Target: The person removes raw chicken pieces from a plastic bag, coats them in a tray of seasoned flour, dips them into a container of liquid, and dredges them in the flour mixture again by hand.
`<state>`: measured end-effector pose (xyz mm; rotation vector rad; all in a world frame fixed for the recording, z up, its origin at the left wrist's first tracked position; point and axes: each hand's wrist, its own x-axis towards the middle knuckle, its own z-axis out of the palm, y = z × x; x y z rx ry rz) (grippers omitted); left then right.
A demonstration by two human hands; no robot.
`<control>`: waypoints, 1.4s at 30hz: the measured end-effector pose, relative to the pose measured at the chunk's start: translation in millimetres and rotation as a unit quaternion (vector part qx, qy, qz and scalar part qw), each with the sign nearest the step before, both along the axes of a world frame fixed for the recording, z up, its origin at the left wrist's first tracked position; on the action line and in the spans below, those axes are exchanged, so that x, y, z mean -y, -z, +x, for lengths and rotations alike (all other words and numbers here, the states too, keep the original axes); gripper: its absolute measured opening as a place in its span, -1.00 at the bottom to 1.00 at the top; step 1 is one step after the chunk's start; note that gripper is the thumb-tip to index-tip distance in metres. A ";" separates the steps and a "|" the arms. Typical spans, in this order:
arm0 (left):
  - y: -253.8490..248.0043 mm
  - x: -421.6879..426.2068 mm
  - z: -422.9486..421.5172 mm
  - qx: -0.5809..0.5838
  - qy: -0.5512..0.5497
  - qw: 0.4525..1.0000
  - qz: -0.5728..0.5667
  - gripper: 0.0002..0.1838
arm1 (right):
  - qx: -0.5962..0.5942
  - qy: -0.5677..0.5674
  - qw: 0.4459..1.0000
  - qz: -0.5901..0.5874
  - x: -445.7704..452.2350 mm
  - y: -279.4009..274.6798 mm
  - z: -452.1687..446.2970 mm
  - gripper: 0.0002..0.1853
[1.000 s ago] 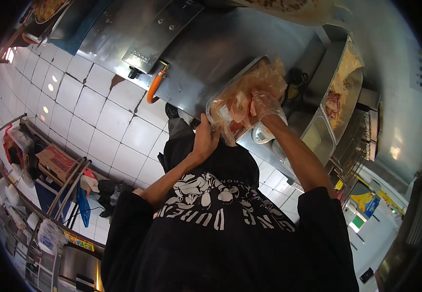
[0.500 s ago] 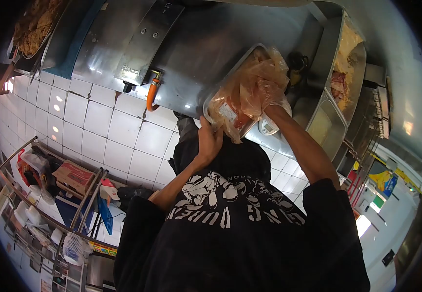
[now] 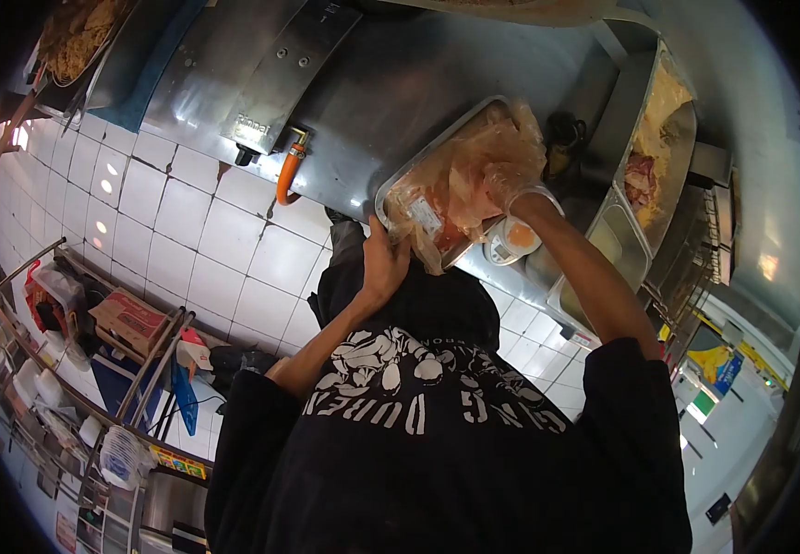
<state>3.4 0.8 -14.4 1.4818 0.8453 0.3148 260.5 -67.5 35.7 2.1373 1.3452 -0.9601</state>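
Observation:
A metal tray [image 3: 415,159] sits tilted across the counter's front edge, lined with a clear plastic bag [image 3: 432,247] that holds pink-orange raw meat [image 3: 460,222]. A white label [image 3: 426,214] shows on the bag. My left hand [image 3: 384,261] grips the tray's near left corner, its fingers closed over the rim and the edge of the bag. My right hand [image 3: 511,189], in a clear plastic glove, reaches into the bag at the tray's right side. Plastic and meat hide its fingertips. Just beside my right wrist is a round white kitchen scale [image 3: 509,242] with something orange on its top.
Metal bins with pale flour-like coating [image 3: 663,92] and a piece of meat [image 3: 640,180] stand to the right. An orange gas hose [image 3: 289,175] hangs from the counter [image 3: 363,102]. A rack with a cardboard box [image 3: 129,321] stands at lower left on the white tiled floor [image 3: 187,222].
The tray and my left hand appear slightly further left. My right hand has shifted a little to the right and down, and more of the scale now shows.

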 end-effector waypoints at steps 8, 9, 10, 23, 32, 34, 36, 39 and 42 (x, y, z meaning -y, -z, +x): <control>-1.7 -3.2 1.2 -0.006 0.006 1.000 0.025 -0.57 | 0.137 0.071 0.988 0.009 8.4 28.3 -28.3 -0.70; -0.5 -3.2 1.6 0.007 0.003 0.999 0.051 -0.61 | 0.139 0.073 0.988 0.011 10.4 30.5 -29.9 -0.70; 0.5 -3.2 0.8 0.008 0.006 0.999 0.051 -0.61 | 0.152 0.077 0.985 0.031 14.0 31.8 -32.1 -0.69; -74.8 -43.4 -1.0 0.005 -0.020 0.980 0.200 -0.32 | 0.151 0.149 0.825 0.523 51.0 -75.3 -88.4 -0.73; -151.6 -36.6 36.0 0.189 0.173 0.913 0.318 -0.50 | 0.040 0.160 0.687 0.707 56.2 -106.8 -132.1 -0.62; -156.2 -34.3 38.8 0.211 0.189 0.901 0.329 -0.54 | 0.019 0.160 0.644 0.748 55.2 -98.4 -138.6 -0.53; -160.8 -32.8 41.1 0.204 0.219 0.874 0.383 -0.58 | 0.033 0.196 0.612 0.766 53.3 -100.7 -147.4 -0.50; -161.7 -26.6 43.7 0.189 0.220 0.873 0.391 -0.60 | 0.047 0.242 0.615 0.749 55.7 -106.0 -150.2 -0.53; -162.0 -19.5 48.0 0.200 0.205 0.872 0.396 -0.62 | 0.050 0.255 0.625 0.736 57.7 -112.4 -147.4 -0.55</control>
